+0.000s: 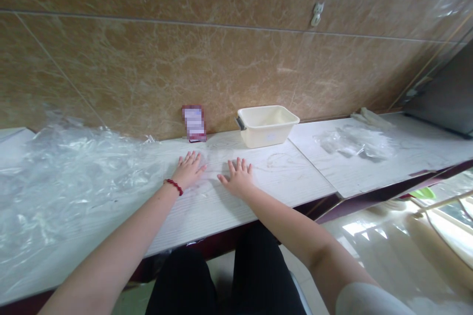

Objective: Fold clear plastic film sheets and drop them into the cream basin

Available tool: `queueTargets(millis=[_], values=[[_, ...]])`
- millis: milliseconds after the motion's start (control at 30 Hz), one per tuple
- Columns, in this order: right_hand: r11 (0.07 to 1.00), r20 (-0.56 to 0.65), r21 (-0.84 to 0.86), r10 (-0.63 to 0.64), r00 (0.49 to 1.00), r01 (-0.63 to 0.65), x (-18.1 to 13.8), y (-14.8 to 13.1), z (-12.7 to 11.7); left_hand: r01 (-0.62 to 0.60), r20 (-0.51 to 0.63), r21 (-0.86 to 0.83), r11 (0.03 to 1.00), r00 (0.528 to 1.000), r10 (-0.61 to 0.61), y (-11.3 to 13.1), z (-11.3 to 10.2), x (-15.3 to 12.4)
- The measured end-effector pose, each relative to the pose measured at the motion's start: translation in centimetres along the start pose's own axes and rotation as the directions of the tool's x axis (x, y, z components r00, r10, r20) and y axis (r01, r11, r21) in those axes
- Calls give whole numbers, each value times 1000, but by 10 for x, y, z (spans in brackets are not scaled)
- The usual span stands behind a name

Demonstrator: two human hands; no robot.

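Observation:
Flat on the white wood-grain tabletop (207, 206) lies my left hand (187, 171), fingers spread, with a red bead bracelet (173, 186) on the wrist. To its right my right hand (238, 177) also rests palm down, fingers apart and holding nothing. Behind the left hand, a phone-like card with a dark red border (194, 124) leans against the wall; its face is blurred out. A cream plastic bin (266, 134) with a grey handle stands beyond my right hand, close to the wall, and no contents show inside it.
Crumpled clear plastic film (77, 172) spreads over the left side of the table. Several clear plastic bags (356, 143) and a pale cloth-like bundle (373, 118) lie on the right. A brown marbled wall (148, 69) rises behind, and a grey box-shaped object (443, 88) stands at the far right.

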State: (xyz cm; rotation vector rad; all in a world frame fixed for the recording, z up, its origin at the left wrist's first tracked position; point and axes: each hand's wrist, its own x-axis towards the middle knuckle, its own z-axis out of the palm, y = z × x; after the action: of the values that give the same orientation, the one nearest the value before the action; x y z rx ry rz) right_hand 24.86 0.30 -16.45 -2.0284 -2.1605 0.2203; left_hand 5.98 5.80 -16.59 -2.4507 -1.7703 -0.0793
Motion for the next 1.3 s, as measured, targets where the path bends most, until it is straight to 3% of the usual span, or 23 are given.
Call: queueTargets(millis=[167, 333, 467, 633, 767, 1067, 1167, 1300], values=[[997, 30, -17, 71, 997, -71, 8, 8, 5, -54, 122, -52, 997, 991, 60, 17, -8, -50], [994, 41, -25, 110, 993, -109, 19, 11, 0, -80, 128, -64, 995, 988, 87, 17, -8, -84], [999, 3, -34, -18, 1000, 18, 33, -1, -5, -79, 105, -59, 995, 991, 85, 16, -5, -89], [965, 72, -6, -260, 963, 261, 56, -31, -1, -79, 88, -60, 995, 993, 84, 17, -4, -89], [964, 103, -15, -263, 959, 266, 77, -43, 4, -73, 69, -50, 996, 995, 77, 18, -4, -90], [984, 108, -43, -166, 980, 172, 101, -36, 4, -84, 4, -121, 989, 996, 85, 15, -2, -89], [984, 19, -16, -180, 984, 180, 98, -31, -1, -73, -98, -241, 968, 994, 51, 14, -25, -92], [988, -89, 31, -147, 985, 150, 85, -21, -14, -138, -225, -447, 884, 974, 39, 15, -89, -126]])
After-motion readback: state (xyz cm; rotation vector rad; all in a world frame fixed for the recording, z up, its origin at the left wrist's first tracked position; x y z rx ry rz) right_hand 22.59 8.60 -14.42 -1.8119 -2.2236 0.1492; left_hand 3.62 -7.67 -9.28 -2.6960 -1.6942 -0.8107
